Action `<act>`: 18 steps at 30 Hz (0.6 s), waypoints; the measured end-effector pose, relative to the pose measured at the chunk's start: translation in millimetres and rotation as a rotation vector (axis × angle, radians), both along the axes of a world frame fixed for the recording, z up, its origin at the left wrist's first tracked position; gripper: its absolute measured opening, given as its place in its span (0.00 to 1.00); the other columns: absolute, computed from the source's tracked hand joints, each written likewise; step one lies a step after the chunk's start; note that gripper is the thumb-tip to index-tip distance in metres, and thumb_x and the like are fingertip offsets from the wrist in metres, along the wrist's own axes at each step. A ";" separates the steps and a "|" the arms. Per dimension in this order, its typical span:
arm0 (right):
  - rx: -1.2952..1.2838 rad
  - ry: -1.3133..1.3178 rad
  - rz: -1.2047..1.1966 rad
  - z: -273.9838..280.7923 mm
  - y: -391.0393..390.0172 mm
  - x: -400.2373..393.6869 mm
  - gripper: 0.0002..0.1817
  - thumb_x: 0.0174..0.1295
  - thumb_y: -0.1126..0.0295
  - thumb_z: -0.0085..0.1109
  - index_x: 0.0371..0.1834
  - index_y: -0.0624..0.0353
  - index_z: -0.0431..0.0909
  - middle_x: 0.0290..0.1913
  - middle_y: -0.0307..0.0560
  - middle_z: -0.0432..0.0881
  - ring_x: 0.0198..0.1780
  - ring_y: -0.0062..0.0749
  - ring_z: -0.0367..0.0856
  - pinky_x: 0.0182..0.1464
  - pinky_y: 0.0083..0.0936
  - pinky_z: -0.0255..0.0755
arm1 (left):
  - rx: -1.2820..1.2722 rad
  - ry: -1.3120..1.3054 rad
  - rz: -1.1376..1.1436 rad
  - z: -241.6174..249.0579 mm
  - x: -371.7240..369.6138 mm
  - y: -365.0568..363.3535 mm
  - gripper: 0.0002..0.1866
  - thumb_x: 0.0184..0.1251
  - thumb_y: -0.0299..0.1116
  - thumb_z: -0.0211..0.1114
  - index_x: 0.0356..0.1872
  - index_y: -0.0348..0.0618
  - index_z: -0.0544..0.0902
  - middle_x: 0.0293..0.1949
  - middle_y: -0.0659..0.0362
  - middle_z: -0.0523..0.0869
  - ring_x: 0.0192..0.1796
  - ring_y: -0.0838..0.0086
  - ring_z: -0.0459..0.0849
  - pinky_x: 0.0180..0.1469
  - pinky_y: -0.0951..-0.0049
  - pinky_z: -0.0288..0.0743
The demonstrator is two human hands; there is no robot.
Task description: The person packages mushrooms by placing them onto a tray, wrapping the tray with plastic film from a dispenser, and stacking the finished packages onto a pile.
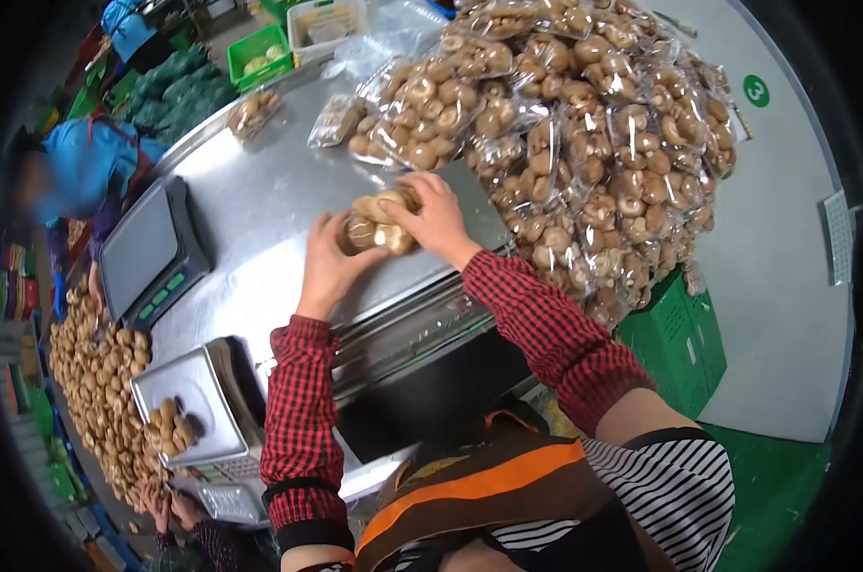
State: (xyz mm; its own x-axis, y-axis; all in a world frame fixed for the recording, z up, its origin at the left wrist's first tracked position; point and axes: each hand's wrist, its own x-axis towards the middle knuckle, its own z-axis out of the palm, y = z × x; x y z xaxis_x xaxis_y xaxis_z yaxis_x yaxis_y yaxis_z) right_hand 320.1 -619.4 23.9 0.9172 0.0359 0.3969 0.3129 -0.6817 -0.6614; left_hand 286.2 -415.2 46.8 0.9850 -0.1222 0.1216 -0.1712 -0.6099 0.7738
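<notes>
A cluster of brown mushrooms (382,225), apparently in clear wrap, is held between my two hands above the steel table (260,205). My left hand (331,259) curls round its left side, fingers bent. From the right, my right hand (433,217) closes over its top and right side. Just beyond my right hand lies a large heap of bagged mushrooms (584,143). One small wrapped pack (337,121) rests on the steel behind my hands.
Another bagged pack (252,114) is near the far edge. Two scales, one dark (150,250) and one silver (195,405), stand left. Loose mushrooms (98,381) are piled beyond them, near co-workers' hands (167,508). Green crates (677,343) stand at right.
</notes>
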 end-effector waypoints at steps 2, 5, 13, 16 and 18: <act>0.011 0.038 0.089 5.4 26.1 -17.4 0.28 0.59 0.47 0.65 0.52 0.58 0.81 0.56 0.50 0.76 0.62 0.47 0.71 0.65 0.40 0.62 | 0.044 0.020 0.039 3.2 -25.5 28.0 0.41 0.42 0.44 0.82 0.58 0.32 0.78 0.63 0.36 0.71 0.65 0.47 0.71 0.68 0.57 0.67; -0.091 0.168 0.207 15.8 38.8 -45.8 0.31 0.61 0.49 0.64 0.60 0.59 0.75 0.63 0.55 0.72 0.67 0.49 0.67 0.69 0.39 0.60 | 0.052 0.076 0.079 14.8 -69.3 38.6 0.42 0.42 0.43 0.83 0.60 0.33 0.76 0.63 0.40 0.70 0.66 0.48 0.70 0.68 0.57 0.66; -0.335 0.304 0.029 51.8 -77.7 -102.6 0.23 0.62 0.50 0.62 0.41 0.64 0.85 0.42 0.57 0.82 0.49 0.52 0.79 0.53 0.46 0.72 | 0.401 -0.074 0.580 3.3 -180.7 86.6 0.17 0.55 0.41 0.74 0.22 0.35 0.86 0.24 0.48 0.81 0.33 0.51 0.79 0.41 0.55 0.70; -0.638 0.290 -0.073 38.9 -87.1 -133.6 0.25 0.60 0.45 0.61 0.28 0.60 0.88 0.36 0.55 0.82 0.39 0.48 0.79 0.49 0.39 0.74 | 0.623 -0.101 0.580 3.5 -190.9 57.1 0.21 0.53 0.50 0.75 0.23 0.38 0.89 0.27 0.50 0.83 0.36 0.53 0.79 0.42 0.55 0.70; -0.632 0.304 -0.015 25.8 -74.8 -134.3 0.23 0.59 0.45 0.62 0.28 0.56 0.89 0.32 0.50 0.83 0.39 0.46 0.80 0.49 0.38 0.74 | 0.485 0.048 0.505 -1.2 -182.5 49.7 0.20 0.52 0.49 0.76 0.26 0.38 0.89 0.28 0.49 0.83 0.40 0.54 0.79 0.46 0.55 0.70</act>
